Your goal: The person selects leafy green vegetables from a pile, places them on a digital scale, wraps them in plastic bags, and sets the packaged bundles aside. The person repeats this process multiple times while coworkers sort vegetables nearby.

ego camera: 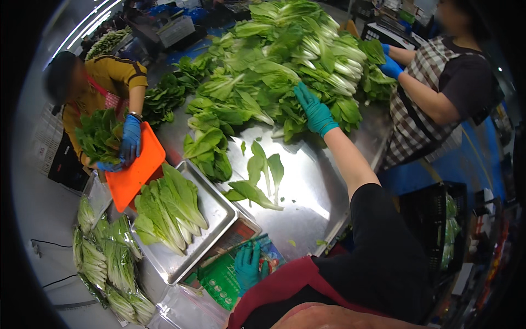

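My right hand (315, 110), in a teal glove, reaches to the near side of a large heap of leafy green vegetables (263, 61); its fingertips touch the leaves, and whether they grip any cannot be told. My left hand (248, 265), gloved alike, rests with fingers apart on a green printed plastic packet (222, 275) at the table's near edge. Left of it, a metal tray (213, 236) holds several leafy heads with pale stems (172, 209). Loose leaves (257, 181) lie on the shiny metal tabletop (304, 177) between the heap and me.
At the left a co-worker in blue gloves (130, 140) holds leafy greens beside an orange plastic board (141, 168). Bagged greens (111, 259) lie at the lower left, by clear plastic bags (189, 306). Another co-worker (427, 90) handles greens at the right. A black crate (431, 226) stands lower right.
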{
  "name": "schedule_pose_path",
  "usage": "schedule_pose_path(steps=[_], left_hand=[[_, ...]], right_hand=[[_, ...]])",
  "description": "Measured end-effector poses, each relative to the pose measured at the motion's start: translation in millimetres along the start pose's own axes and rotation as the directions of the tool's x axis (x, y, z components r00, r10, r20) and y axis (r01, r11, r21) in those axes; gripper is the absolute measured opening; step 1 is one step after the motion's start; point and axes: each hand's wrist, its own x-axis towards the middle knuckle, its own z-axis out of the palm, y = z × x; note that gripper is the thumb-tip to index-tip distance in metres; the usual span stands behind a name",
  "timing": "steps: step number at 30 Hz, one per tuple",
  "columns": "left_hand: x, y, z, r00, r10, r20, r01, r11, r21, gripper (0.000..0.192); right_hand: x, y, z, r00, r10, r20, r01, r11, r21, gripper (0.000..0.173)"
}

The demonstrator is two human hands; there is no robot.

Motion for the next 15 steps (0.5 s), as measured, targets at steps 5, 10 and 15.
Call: schedule_pose_path(steps=[5,10,15], left_hand=[[-0.7,-1.5,2.5,1.000,0.020,-0.009,-0.020,0.999,0.027,0.062],[0.5,4.6,-6.3,0.998,-0.054,0.025,0.055,0.998,-0.044,0.062],[6.1,9.1,-17.6,0.995,-0.073,0.071,0.081,0.990,-0.114,0.061]], right_hand=[[20.4,-9.5,19.2,0.997,-0.072,-0.005,0.070,0.975,-0.210,0.076],[13.6,4.1,12.8,0.991,-0.092,-0.092,0.086,0.994,-0.073,0.063],[3.7,-3.5,-37.0,0.989,0.040,-0.139,0.023,0.904,0.428,0.047]])
